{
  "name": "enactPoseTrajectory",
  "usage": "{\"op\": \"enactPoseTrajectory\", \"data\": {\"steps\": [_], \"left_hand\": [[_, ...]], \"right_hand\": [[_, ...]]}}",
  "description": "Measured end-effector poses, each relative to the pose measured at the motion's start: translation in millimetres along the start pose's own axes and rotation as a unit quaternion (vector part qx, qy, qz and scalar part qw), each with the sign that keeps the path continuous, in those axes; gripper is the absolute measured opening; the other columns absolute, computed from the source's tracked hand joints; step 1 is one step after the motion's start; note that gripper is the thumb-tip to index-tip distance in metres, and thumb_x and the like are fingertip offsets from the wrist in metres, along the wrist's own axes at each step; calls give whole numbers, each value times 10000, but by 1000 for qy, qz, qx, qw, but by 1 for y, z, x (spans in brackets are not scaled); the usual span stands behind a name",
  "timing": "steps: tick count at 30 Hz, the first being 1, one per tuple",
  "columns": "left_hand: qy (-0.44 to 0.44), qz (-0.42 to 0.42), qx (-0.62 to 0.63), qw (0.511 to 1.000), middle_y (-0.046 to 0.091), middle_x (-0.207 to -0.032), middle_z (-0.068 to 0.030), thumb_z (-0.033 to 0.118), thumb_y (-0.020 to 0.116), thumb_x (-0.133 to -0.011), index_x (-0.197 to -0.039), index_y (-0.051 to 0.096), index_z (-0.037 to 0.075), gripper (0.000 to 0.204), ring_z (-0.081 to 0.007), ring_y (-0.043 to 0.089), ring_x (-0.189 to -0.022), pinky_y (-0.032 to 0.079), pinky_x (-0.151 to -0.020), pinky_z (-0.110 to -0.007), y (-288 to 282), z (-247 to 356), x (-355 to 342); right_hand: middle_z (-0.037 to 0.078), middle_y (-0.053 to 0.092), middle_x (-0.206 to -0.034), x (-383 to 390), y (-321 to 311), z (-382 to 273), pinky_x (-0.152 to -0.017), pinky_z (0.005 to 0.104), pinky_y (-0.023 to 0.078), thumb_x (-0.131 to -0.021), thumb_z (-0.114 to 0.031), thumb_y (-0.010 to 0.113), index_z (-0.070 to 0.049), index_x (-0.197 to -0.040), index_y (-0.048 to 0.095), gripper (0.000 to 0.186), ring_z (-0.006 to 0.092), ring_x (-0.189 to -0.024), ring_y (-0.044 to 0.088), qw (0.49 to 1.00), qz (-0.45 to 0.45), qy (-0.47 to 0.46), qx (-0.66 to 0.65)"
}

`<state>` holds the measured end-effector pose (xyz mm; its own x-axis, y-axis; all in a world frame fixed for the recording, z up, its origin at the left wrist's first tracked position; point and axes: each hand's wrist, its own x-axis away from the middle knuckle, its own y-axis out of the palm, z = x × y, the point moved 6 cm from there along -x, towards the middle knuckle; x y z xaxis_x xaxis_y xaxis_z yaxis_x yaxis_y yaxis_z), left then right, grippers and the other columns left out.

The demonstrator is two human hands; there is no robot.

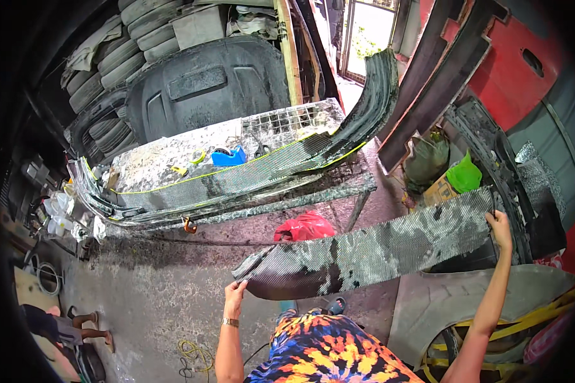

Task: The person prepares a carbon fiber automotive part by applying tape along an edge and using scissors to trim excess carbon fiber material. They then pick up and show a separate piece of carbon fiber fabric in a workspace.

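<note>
A long strip of carbon-fibre cloth, dark and woven with grey sheen patches, stretches across in front of me above the floor. My left hand, a watch on its wrist, is closed on the strip's lower left end, which curls over. At the upper right end, my right hand pinches the edge. Beyond it, a long curved mould lies along the table's near side. Similar woven cloth lines it, edged with a thin yellow line.
The spattered worktable carries a blue tape dispenser and scissors. A red plastic bag lies beneath its edge. A grey fender-shaped panel is at right, yellow cable on the floor. Another person's legs show at left.
</note>
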<state>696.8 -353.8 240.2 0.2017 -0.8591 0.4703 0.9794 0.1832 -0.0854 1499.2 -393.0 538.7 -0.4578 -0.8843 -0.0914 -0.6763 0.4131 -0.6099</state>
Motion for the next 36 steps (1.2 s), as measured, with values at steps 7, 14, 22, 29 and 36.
{"op": "enactPoseTrajectory", "data": {"steps": [7, 14, 22, 29, 36], "left_hand": [[177, 70, -24, 982, 375, -721, 92, 116, 680, -857, -699, 519, 47, 236, -29, 336, -674, 278, -564, -234, 30, 71, 30], [240, 49, -131, 961, 307, -611, 59, 164, 651, -893, -649, 364, 23, 403, -55, 268, -585, 236, -483, -276, 56, 93, 23], [284, 64, -114, 950, 397, -685, 35, 91, 652, -867, -971, 498, -15, 214, -70, 321, -566, 318, -486, -279, 31, 38, -35], [92, -32, 82, 992, 543, -888, 6, -60, 580, -834, -1455, 304, 152, 712, -55, 456, -651, 407, -588, -220, -5, 55, -72], [-72, -24, 238, 968, 617, -1061, -94, 35, 571, -895, -1238, 553, 113, 352, -224, 621, -890, 557, -762, -368, -68, -5, -111]], "right_hand": [[-54, 513, -668, 9, 55, -81, -568, 244, 350, -891, -179, 602, -5, -770, 582, 213, 38, -639, 428, 999, 6, -33, 29], [185, 483, -632, 46, 145, -123, -536, 351, 365, -872, -200, 622, 63, -777, 528, 295, 228, -551, 439, 994, 1, -86, 61], [203, 663, -891, 68, 155, -164, -617, 390, 437, -860, -126, 616, 22, -1163, 572, 340, 323, -614, 571, 984, 63, -160, 41], [125, 402, -1441, 53, 64, -201, -1112, 305, 254, -838, -111, 563, 5, -1412, 375, 615, 211, -1324, 382, 964, 51, -62, -254], [133, 443, -1395, 41, 55, -264, -1036, 296, 363, -935, -173, 506, -50, -1442, 338, 548, 200, -1233, 473, 981, 135, -103, -95]]}}
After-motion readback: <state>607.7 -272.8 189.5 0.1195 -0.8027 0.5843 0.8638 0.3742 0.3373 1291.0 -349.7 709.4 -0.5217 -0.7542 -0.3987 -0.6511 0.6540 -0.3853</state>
